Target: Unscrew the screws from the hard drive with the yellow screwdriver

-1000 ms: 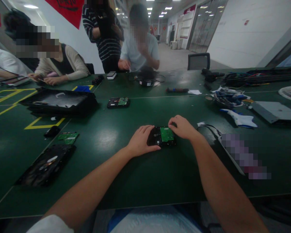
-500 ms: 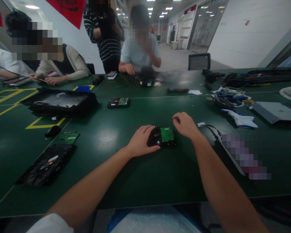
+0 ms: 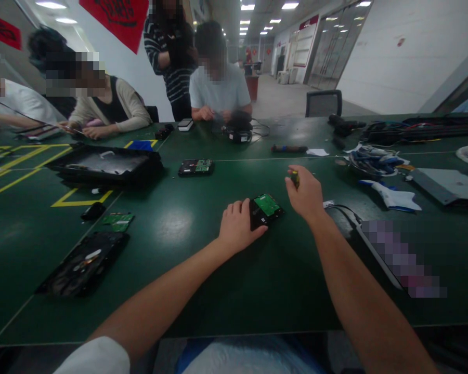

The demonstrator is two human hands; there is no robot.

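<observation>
A black hard drive with a green circuit board (image 3: 268,204) lies at an angle on the green table in front of me. My left hand (image 3: 239,222) is closed around its left end, thumb along the near edge and fingers over the far side. To the right of the drive and a little beyond it, my right hand (image 3: 304,191) is raised with curled fingers. A small yellow and dark object (image 3: 295,178) shows between thumb and fingers; most of it is hidden, so its kind is unclear. It is apart from the drive.
Another hard drive (image 3: 195,167) lies farther off. At left are an opened black casing (image 3: 83,263), a loose green board (image 3: 117,222) and a black tray (image 3: 107,165). At right lie a cabled device (image 3: 380,254), a glove (image 3: 392,196) and a metal box (image 3: 448,186). People sit across the table.
The hard drive has turned counterclockwise under my left hand. My right hand has lifted farther away, and the yellow object now shows in it. The person opposite has lowered a hand from the face.
</observation>
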